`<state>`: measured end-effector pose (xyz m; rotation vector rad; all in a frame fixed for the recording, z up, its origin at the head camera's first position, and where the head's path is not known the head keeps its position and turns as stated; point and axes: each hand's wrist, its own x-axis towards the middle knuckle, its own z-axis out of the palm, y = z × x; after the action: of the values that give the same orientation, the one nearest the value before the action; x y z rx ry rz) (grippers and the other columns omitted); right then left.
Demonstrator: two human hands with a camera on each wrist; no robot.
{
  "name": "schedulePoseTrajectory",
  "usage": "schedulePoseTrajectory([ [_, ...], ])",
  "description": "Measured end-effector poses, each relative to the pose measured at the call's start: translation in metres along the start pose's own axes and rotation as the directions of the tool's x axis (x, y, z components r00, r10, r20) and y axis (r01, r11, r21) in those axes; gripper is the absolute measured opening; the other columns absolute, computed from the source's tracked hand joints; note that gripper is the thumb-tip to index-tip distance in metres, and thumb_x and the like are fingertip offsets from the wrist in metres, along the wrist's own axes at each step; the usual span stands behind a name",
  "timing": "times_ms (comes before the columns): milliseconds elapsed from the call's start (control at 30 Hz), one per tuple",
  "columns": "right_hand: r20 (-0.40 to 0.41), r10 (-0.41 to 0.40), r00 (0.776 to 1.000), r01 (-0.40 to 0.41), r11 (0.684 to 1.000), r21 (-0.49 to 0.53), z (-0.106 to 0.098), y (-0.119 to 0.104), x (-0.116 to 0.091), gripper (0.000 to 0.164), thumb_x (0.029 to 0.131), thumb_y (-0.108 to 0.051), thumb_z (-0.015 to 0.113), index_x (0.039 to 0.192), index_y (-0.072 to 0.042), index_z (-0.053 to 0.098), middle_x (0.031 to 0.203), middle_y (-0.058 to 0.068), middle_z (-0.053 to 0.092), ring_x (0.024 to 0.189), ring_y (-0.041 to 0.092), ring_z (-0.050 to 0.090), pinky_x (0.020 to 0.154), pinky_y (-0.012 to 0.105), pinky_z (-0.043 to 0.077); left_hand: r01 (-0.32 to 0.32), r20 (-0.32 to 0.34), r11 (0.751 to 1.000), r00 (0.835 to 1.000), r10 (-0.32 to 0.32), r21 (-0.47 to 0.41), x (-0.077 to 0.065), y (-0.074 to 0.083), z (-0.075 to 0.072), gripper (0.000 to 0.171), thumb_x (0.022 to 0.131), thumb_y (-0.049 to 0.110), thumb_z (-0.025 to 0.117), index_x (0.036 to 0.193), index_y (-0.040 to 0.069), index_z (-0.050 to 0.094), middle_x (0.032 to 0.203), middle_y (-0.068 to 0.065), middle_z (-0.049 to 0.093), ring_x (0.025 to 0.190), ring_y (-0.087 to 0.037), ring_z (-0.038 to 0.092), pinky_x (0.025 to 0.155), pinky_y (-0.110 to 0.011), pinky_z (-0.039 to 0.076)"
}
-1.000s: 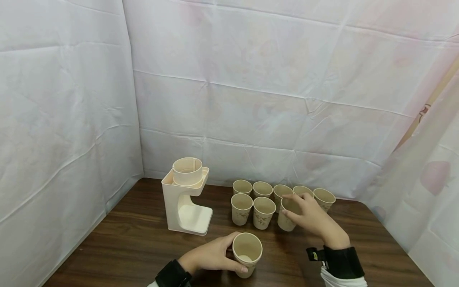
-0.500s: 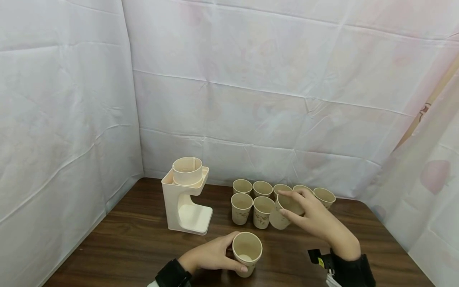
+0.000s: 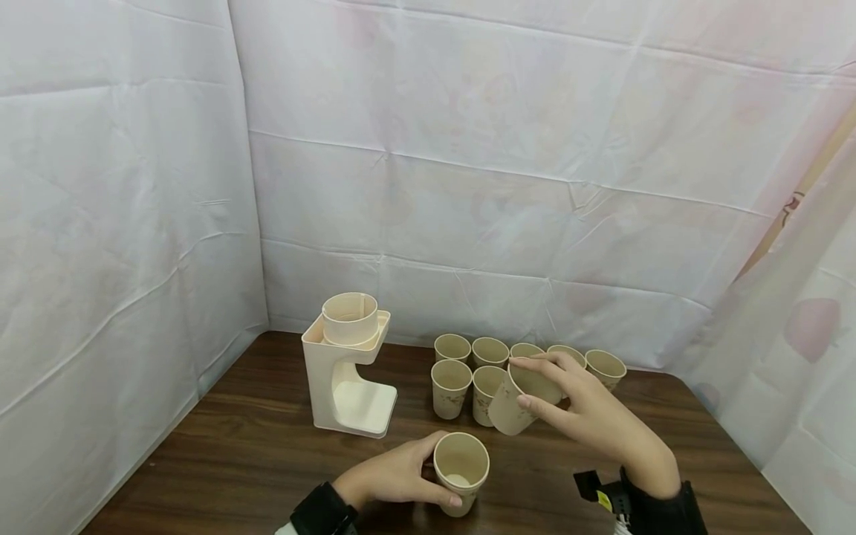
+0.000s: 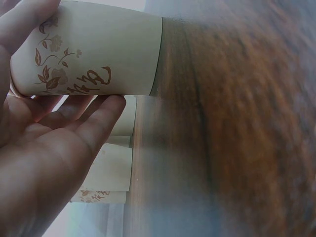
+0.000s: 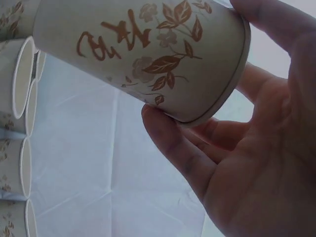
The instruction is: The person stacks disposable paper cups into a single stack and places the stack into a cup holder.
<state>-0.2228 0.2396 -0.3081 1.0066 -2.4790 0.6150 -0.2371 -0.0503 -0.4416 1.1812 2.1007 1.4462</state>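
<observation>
Near the front of the table, my left hand (image 3: 404,472) grips a cream paper cup (image 3: 461,464), thumb on one side and fingers on the other. Brown flowers and lettering mark that cup's side in the left wrist view, where its base is close to the wood. Further right, my right hand (image 3: 582,405) holds a second paper cup (image 5: 148,54) near its rim, between thumb and fingers. This cup is tilted, its mouth leaning toward the right hand, and it overlaps a standing cup (image 3: 484,397) in the head view.
Several more paper cups (image 3: 450,386) stand in two rows at the back of the dark wooden table (image 3: 254,468). Left of them is a cream C-shaped stand (image 3: 324,386) with a round holder (image 3: 350,319) on top. White cloth (image 3: 428,200) hangs behind.
My right hand has lifted its cup from the front row and carried it left, tilting it further. The left hand and its cup have stayed in place.
</observation>
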Motion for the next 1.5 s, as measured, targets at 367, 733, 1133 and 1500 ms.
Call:
schedulePoseTrajectory([
  [367, -0.029, -0.080, 0.996, 0.082, 0.995, 0.051, 0.002, -0.022, 0.002, 0.050, 0.086, -0.029, 0.067, 0.132, -0.033, 0.048, 0.128, -0.008, 0.046, 0.110, 0.009, 0.047, 0.070, 0.029, 0.049, 0.006, -0.014, 1.000, 1.000, -0.006, 0.010, -0.001, 0.004, 0.000, 0.063, 0.079, 0.034, 0.074, 0.131, 0.025, 0.041, 0.122, 0.000, 0.058, 0.111, -0.015, 0.052, 0.095, -0.034, 0.045],
  [733, -0.003, -0.136, 0.991, 0.136, 0.989, 0.060, 0.011, -0.038, 0.005, 0.048, 0.087, -0.032, 0.066, 0.132, -0.031, 0.050, 0.129, -0.007, 0.045, 0.118, 0.010, 0.043, 0.083, 0.035, 0.049, 0.016, 0.006, 0.999, 1.000, -0.015, -0.038, 0.000, 0.002, 0.000, 0.061, 0.080, 0.030, 0.073, 0.131, 0.026, 0.040, 0.122, -0.001, 0.057, 0.109, -0.017, 0.054, 0.089, -0.026, 0.048],
  [1133, 0.081, -0.105, 0.991, 0.097, 0.991, 0.093, 0.028, -0.045, 0.007, 0.044, 0.089, -0.043, 0.060, 0.131, -0.036, 0.049, 0.130, -0.005, 0.043, 0.118, 0.010, 0.041, 0.083, 0.037, 0.049, 0.012, 0.005, 1.000, 1.000, -0.012, 0.019, -0.002, -0.001, -0.001, 0.062, 0.080, 0.036, 0.072, 0.131, 0.029, 0.039, 0.121, 0.007, 0.057, 0.109, -0.011, 0.053, 0.092, -0.028, 0.046],
  [1500, 0.133, -0.134, 0.982, 0.113, 0.981, 0.157, 0.044, -0.048, 0.009, 0.043, 0.090, -0.042, 0.059, 0.131, -0.034, 0.050, 0.127, -0.007, 0.041, 0.108, 0.008, 0.045, 0.076, 0.027, 0.051, -0.003, 0.029, 1.000, 1.000, 0.003, -0.006, -0.001, -0.003, -0.001, 0.062, 0.082, 0.034, 0.071, 0.133, 0.028, 0.036, 0.121, 0.007, 0.057, 0.107, -0.009, 0.054, 0.091, -0.027, 0.047],
])
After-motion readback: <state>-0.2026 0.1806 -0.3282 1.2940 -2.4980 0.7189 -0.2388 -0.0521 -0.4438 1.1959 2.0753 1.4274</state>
